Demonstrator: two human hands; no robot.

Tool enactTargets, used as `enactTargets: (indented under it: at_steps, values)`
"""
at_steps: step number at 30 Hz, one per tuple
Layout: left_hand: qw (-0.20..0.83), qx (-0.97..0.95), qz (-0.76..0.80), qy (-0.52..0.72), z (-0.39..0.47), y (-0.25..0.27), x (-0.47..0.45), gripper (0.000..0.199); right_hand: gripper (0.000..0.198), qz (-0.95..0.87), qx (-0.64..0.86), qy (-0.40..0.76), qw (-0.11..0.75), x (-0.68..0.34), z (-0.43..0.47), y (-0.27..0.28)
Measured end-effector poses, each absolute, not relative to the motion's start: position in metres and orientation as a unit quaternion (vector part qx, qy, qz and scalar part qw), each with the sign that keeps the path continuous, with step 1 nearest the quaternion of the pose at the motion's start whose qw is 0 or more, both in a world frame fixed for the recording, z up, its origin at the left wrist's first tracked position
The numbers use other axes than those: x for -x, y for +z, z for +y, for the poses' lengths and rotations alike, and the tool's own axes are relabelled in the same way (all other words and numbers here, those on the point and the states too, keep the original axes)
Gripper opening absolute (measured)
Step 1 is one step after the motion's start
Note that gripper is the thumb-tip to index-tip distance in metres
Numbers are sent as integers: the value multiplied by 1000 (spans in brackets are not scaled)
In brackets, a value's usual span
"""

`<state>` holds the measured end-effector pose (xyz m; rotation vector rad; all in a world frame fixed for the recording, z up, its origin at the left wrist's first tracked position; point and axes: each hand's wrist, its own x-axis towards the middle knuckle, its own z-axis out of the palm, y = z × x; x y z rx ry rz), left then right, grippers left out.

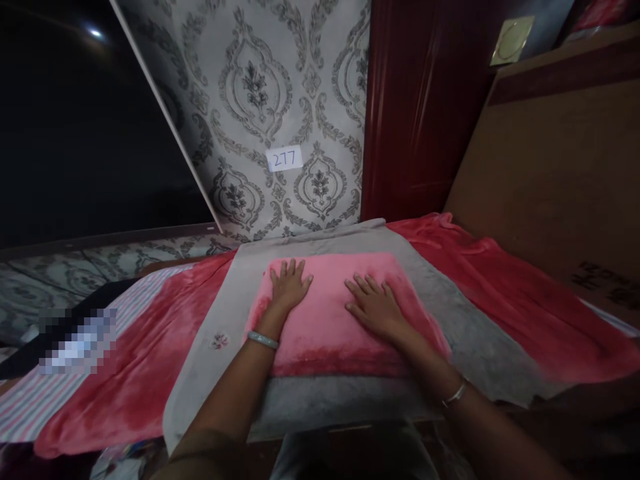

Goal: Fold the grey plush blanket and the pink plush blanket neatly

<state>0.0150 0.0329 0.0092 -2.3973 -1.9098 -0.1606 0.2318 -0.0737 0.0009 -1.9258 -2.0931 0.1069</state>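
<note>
A pink plush blanket [325, 313], folded into a thick rectangle, lies in front of me on a grey cloth [215, 300]. My left hand [290, 283] rests flat on its upper left part, fingers spread. On the right half of the blanket, my right hand [373, 303] lies palm down with its fingers apart. Neither hand grips anything. Beneath the grey cloth, a red plush cloth [145, 340] spreads out to both sides.
A large dark screen [95, 127] stands at the left, and a tall cardboard box [565, 160] at the right. Behind are patterned wallpaper with a paper label [285, 158] and a dark red door frame [415, 100]. Striped fabric [40, 393] shows at the left edge.
</note>
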Motion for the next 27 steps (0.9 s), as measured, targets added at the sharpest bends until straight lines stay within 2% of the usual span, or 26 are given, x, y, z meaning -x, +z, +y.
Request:
enactTargets:
  at_steps: [2, 6, 14, 22, 27]
  values:
    - [41, 780, -623, -54, 34, 9, -15, 66, 56, -727, 667, 53, 156, -240, -58, 19]
    - [48, 779, -622, -60, 35, 11, -14, 64, 56, -673, 715, -10, 187, -252, -18, 42]
    - [56, 775, -626, -69, 38, 8, -8, 65, 56, -620, 769, 7, 157, -265, 6, -3]
    - [-30, 733, -679, -20, 37, 22, 15, 71, 58, -620, 767, 26, 164, -271, 6, -3]
    - [-45, 723, -689, -22, 28, 21, 33, 70, 59, -612, 770, 49, 172, -271, 5, -4]
